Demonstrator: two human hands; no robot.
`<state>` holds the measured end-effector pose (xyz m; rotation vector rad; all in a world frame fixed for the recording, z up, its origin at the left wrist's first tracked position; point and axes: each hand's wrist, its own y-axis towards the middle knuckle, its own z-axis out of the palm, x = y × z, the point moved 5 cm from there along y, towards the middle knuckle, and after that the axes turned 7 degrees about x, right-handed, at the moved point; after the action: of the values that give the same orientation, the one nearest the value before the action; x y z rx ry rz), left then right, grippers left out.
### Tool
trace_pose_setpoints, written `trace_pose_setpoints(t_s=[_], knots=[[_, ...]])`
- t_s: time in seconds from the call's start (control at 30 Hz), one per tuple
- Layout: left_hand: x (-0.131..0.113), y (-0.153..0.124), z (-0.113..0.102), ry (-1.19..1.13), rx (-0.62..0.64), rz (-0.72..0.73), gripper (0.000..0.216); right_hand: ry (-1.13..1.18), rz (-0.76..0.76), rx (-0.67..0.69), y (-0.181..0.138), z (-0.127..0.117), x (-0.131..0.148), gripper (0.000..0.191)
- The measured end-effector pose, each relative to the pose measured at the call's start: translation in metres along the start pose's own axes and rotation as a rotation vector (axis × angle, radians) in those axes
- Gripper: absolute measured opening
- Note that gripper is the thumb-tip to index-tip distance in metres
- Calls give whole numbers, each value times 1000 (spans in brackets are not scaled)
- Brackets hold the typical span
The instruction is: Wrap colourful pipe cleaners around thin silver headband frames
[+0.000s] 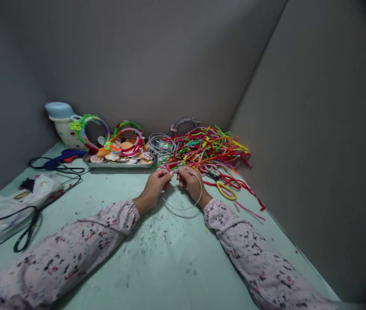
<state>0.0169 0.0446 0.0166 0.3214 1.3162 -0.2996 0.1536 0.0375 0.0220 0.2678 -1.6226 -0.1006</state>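
Observation:
My left hand and my right hand meet at the middle of the pale green table, fingers pinched together. Between them they hold a thin bare metal headband, whose arc loops down under my right wrist. A pink pipe cleaner shows at the fingertips where the hands touch. Just beyond them lies a big tangled pile of coloured pipe cleaners.
A metal tray holds seashells and wrapped headbands at the back. Bare headbands lie beside it. Yellow-handled scissors lie right of my hands. A blue glue gun, black cables, black scissors and a plastic bag occupy the left.

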Motion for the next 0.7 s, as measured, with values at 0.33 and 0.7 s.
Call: trace_pose_setpoints(t_s=[0.33, 0.7], knots=[[3, 1, -2, -16, 12, -2, 29, 31, -7, 31, -1, 1, 2, 32], [0, 0, -1, -77, 9, -55, 27, 25, 22, 54, -1, 3, 3, 33]])
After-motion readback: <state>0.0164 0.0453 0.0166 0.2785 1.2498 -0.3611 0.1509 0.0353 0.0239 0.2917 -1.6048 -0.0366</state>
